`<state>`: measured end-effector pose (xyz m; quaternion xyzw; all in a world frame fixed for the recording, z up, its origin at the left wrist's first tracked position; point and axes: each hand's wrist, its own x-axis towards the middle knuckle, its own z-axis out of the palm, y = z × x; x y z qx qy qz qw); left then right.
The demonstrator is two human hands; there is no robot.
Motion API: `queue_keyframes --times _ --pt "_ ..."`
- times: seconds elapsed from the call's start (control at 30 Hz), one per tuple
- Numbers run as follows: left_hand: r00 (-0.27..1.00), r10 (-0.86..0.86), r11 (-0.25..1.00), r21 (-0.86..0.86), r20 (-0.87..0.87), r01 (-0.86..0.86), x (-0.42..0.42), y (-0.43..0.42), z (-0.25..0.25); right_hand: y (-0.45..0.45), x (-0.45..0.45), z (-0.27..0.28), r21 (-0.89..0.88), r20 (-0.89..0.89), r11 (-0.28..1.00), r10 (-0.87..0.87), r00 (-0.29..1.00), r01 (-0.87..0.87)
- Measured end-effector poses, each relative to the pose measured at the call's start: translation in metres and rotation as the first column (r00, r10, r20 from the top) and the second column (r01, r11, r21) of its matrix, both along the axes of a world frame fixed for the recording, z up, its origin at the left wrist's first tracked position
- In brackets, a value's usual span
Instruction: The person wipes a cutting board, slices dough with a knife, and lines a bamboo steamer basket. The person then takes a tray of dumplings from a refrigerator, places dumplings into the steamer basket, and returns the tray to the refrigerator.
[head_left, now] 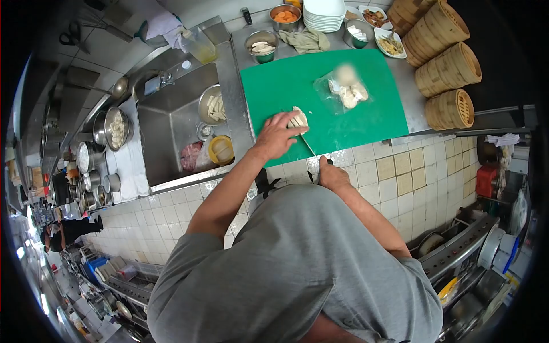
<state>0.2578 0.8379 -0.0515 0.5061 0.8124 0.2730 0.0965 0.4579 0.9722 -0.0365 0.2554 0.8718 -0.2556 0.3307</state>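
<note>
The pale sliced piece (297, 119) is lying on the green cutting board (274, 86), toward its near left part, and the left hand (278, 137) is pinning it from above, fingers bunched over it and thumb bracing the near side. To me it's looking light, moist and fairly soft, so the slices could be fanning apart or slipping under a loose hold; gathering it low from both sides is looking like the surest grip. The right hand (334, 172) is wrapping the handle of the knife (309, 146), just past the board's near edge, and the blade is slanting in toward the piece. The sink (166, 126) is bordering the left side. More room is opening rightward, the green surface stretching toward the clear plastic bag (323, 91) of pale lumps (350, 98).
</note>
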Motion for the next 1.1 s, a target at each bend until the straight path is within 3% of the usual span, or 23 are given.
queue_keyframes --times 0.03,0.17,0.23,0.4,0.47,0.5,0.53,0.6,0.67,0.77,0.83,0.9,1.03,1.1 --pt "0.974 -0.198 0.979 -0.079 -0.107 0.190 -0.004 -0.002 0.003 0.000 0.000 0.002 -0.002 -0.003 1.000 -0.004 1.000 0.004" --pt "0.967 -0.242 0.966 -0.115 -0.077 0.232 -0.021 0.009 -0.018 0.008 0.018 0.000 0.019 -0.016 0.999 0.028 0.999 -0.028" --pt "0.956 -0.282 0.950 -0.165 -0.084 0.266 -0.024 0.011 -0.013 0.018 0.051 0.029 -0.026 -0.086 0.999 0.032 0.996 -0.034" --pt "0.960 -0.270 0.946 -0.207 -0.070 0.251 -0.029 0.022 -0.002 0.069 0.164 0.012 -0.112 -0.278 0.994 -0.036 0.960 0.005" --pt "0.966 -0.259 0.941 -0.233 -0.024 0.246 -0.037 0.033 0.012 0.081 0.186 0.000 -0.412 -0.161 0.880 -0.325 0.932 0.236" --pt "0.947 -0.320 0.894 -0.323 0.022 0.309 -0.044 0.037 0.019 0.081 0.186 -0.003 -0.569 -0.003 0.700 -0.527 0.850 0.432" --pt "0.924 -0.376 0.835 -0.406 0.071 0.371 -0.048 0.042 0.024 0.081 0.184 -0.009 -0.569 -0.008 0.698 -0.535 0.845 0.436" --pt "0.918 -0.382 0.822 -0.417 0.104 0.389 -0.053 0.048 0.029 0.082 0.173 -0.025 -0.675 0.047 0.582 -0.580 0.813 0.454" --pt "0.914 -0.382 0.805 -0.435 0.139 0.403 -0.053 0.049 0.032 0.079 0.156 -0.035 -0.702 0.044 0.549 -0.603 0.797 0.454" --pt "0.949 -0.306 0.851 -0.426 0.075 0.308 -0.039 0.041 0.020 0.073 0.134 -0.053 -0.764 0.042 0.465 -0.656 0.753 0.448" --pt "0.979 -0.192 0.950 -0.239 0.065 0.202 -0.031 0.035 0.000 0.069 0.118 -0.059 -0.773 0.049 0.447 -0.665 0.745 0.450" --pt "0.992 -0.098 0.977 -0.184 0.079 0.111 -0.019 0.032 -0.007 0.067 0.102 -0.062 -0.785 0.062 0.424 -0.670 0.740 0.451" --pt "0.979 0.130 0.991 0.017 0.158 -0.134 -0.006 0.027 -0.019 0.064 0.072 -0.066 -0.767 0.080 0.504 -0.539 0.838 0.398" --pt "0.971 0.169 0.985 0.009 0.168 -0.173 -0.006 0.024 -0.019 0.060 0.055 -0.061 -0.772 0.047 0.531 -0.501 0.864 0.349"
